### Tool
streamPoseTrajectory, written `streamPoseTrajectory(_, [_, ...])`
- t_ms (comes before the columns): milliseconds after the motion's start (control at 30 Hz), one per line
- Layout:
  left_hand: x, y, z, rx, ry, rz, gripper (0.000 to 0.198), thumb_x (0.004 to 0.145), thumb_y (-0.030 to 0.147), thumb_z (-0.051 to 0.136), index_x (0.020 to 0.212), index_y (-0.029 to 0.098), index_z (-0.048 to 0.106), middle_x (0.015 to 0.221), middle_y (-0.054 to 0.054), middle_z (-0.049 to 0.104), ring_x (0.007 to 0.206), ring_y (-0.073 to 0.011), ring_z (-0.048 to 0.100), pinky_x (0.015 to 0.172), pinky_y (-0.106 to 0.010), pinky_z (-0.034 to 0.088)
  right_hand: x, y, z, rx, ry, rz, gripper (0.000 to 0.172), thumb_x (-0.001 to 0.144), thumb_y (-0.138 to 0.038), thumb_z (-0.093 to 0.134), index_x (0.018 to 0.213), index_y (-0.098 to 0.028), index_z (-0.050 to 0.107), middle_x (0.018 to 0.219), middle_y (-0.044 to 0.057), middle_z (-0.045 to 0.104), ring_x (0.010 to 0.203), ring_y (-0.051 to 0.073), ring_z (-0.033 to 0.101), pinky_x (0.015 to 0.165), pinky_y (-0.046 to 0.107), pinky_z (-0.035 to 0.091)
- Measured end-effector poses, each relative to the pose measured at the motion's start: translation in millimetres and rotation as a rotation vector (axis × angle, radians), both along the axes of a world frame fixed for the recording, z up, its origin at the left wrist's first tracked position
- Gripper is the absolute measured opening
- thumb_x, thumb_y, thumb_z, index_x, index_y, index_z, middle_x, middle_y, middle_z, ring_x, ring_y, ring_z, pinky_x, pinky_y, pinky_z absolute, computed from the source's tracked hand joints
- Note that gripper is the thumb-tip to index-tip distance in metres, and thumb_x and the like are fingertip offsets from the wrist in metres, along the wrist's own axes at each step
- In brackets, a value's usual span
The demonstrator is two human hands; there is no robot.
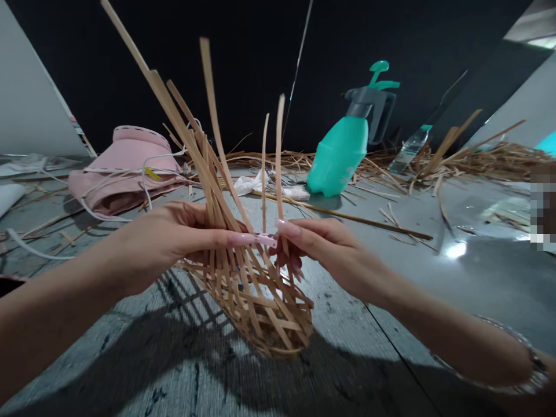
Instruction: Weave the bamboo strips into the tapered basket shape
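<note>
Gripping a bunch of strips (191,145) in left hand (174,237), thumb laid across. Pinching a single strip (279,156) between thumb and fingers of right hand (321,243), just beside left thumb. Directly below both, see openwork basket (282,323); cannot tell whether touching grey surface (339,341). Beyond, note green sprayer (339,156), right of centre; pink cloth item (125,153) at left; bottle (408,153) near loose straw (499,155).

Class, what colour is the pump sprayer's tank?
The sprayer tank is turquoise, clearest in the head view.
</note>
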State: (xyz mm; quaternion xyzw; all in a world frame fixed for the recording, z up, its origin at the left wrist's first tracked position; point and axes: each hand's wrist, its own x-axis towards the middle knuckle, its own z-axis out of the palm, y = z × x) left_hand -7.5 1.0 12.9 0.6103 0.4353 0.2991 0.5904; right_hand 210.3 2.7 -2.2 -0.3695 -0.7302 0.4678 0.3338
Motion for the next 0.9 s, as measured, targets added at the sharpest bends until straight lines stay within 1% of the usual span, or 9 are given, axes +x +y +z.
streamPoseTrajectory(100, [-4.6, 4.5, -0.3, -0.047, 0.036, -0.023, 0.02, 0.084, 0.027, 0.068, 0.103, 0.024, 0.075, 0.099, 0.003, 0.078, 0.098, -0.0165, 0.069, 0.084, -0.023, 0.053, 0.8, 3.4, -3.1, -0.06, 0.055, 0.02, 0.034, 0.092, -0.04, 0.05, 0.073, -0.015, 0.063, 0.066, 0.001, 0.061, 0.055, 0.009, 0.053, 0.055, 0.023, 0.045])
streamPoseTrajectory(200, [-6.8, 7.4, -0.6, -0.057, 0.077, -0.033, 0.025, 0.085, 0.03, 0.068, 0.107, 0.023, 0.073, 0.104, 0.001, 0.077, 0.101, -0.018, 0.069, 0.084, -0.024, 0.053, 0.3, 2.7, -3.5, -0.036, 0.057, 0.009, 0.028, 0.089, -0.037, 0.056, 0.073, -0.015, 0.066, 0.067, 0.002, 0.064, 0.053, 0.008, 0.054, 0.052, 0.022, 0.046])
streamPoseTrajectory(333, [-6.9, 8.5, -0.9, -0.007, 0.084, -0.063, 0.024, 0.083, 0.032, 0.07, 0.106, 0.025, 0.074, 0.096, 0.003, 0.078, 0.097, -0.0169, 0.07, 0.082, -0.022, 0.052, -0.3, -0.5, -1.6, 0.0, 0.071, -0.017, 0.025, 0.086, -0.035, 0.061, 0.071, -0.016, 0.068, 0.065, 0.001, 0.065, 0.051, 0.008, 0.054, 0.05, 0.021, 0.045])
streamPoseTrajectory(433, [-6.5, 8.5, -1.8, -0.001, 0.056, -0.068, 0.022, 0.086, 0.029, 0.066, 0.106, 0.026, 0.074, 0.1, 0.004, 0.077, 0.097, -0.015, 0.069, 0.084, -0.021, 0.051, -0.9, -1.6, -1.5, -0.05, 0.121, -0.017, 0.025, 0.08, -0.039, 0.069, 0.069, -0.016, 0.068, 0.063, 0.0, 0.065, 0.05, 0.007, 0.056, 0.049, 0.021, 0.046])
streamPoseTrajectory(500, [-6.7, 8.6, -2.8, -0.006, 0.033, -0.05, 0.019, 0.085, 0.028, 0.067, 0.102, 0.026, 0.075, 0.099, 0.004, 0.078, 0.094, -0.014, 0.07, 0.081, -0.02, 0.05, -1.6, -2.2, -2.2, -0.099, 0.164, -0.019, 0.027, 0.074, -0.042, 0.075, 0.069, -0.016, 0.068, 0.062, -0.001, 0.066, 0.049, 0.007, 0.057, 0.048, 0.02, 0.047])
streamPoseTrajectory(600, [-7.1, 8.6, -3.5, -0.002, 0.035, -0.065, 0.016, 0.084, 0.029, 0.068, 0.097, 0.028, 0.076, 0.101, 0.004, 0.077, 0.095, -0.0151, 0.07, 0.081, -0.022, 0.051, -3.2, -3.3, -3.4, -0.153, 0.207, -0.03, 0.028, 0.067, -0.042, 0.08, 0.067, -0.016, 0.069, 0.058, -0.001, 0.065, 0.046, 0.008, 0.057, 0.046, 0.021, 0.047])
streamPoseTrajectory(733, [-6.5, 7.0, -1.1, 0.051, 0.098, -0.092, 0.018, 0.085, 0.029, 0.066, 0.099, 0.026, 0.076, 0.103, 0.002, 0.077, 0.101, -0.0179, 0.068, 0.09, -0.027, 0.05, -4.8, -4.5, -3.5, -0.184, 0.178, -0.077, 0.024, 0.063, -0.034, 0.084, 0.058, -0.016, 0.068, 0.052, -0.002, 0.063, 0.042, 0.007, 0.052, 0.041, 0.021, 0.041])
streamPoseTrajectory(800, [-5.7, 5.7, 0.8, 0.085, 0.142, -0.101, 0.017, 0.085, 0.029, 0.066, 0.097, 0.024, 0.077, 0.099, 0.002, 0.078, 0.097, -0.018, 0.069, 0.087, -0.027, 0.051, -4.7, -5.0, -2.9, -0.167, 0.143, -0.099, 0.023, 0.06, -0.028, 0.086, 0.055, -0.016, 0.067, 0.05, -0.002, 0.062, 0.04, 0.005, 0.046, 0.038, 0.02, 0.033])
streamPoseTrajectory(900, [-3.5, 3.4, 3.8, 0.17, 0.181, -0.092, 0.017, 0.083, 0.028, 0.065, 0.091, 0.024, 0.078, 0.094, 0.001, 0.078, 0.092, -0.0189, 0.07, 0.082, -0.028, 0.053, -4.6, -7.2, -1.6, -0.192, 0.115, -0.059, 0.026, 0.058, -0.024, 0.087, 0.052, -0.015, 0.063, 0.049, -0.003, 0.061, 0.042, 0.004, 0.042, 0.038, 0.019, 0.026])
